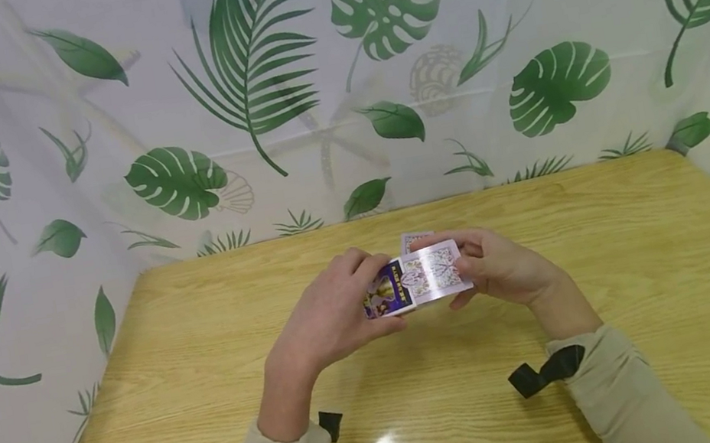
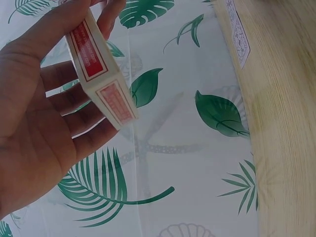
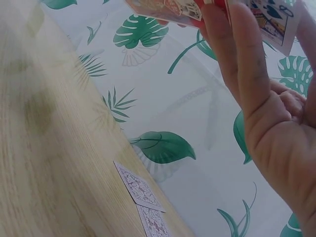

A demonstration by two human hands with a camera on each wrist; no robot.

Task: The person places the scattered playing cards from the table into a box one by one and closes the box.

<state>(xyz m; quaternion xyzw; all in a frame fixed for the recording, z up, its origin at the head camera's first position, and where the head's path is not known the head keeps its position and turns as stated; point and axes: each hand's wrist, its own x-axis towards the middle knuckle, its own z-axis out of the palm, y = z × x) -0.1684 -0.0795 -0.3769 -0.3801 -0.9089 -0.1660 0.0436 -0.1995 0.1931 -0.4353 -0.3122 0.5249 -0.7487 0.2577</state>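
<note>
Above the table, my left hand (image 1: 324, 315) grips a small playing card box (image 1: 384, 296) with a purple and gold front; red print shows on its sides in the left wrist view. Against the box's right end, a playing card (image 1: 435, 275) with a patterned back is pinched by my right hand (image 1: 509, 270). The right wrist view shows a card face (image 3: 270, 22) with a Q and spade marks. Whether that card is partly inside the box or only overlaps it, I cannot tell.
Behind the right hand, patterned playing cards (image 3: 140, 190) lie back up on the wooden table (image 1: 200, 385) near its far edge. A leaf-printed cloth (image 1: 287, 147) hangs behind the table and along its sides. Black straps (image 1: 546, 373) hang at both cuffs.
</note>
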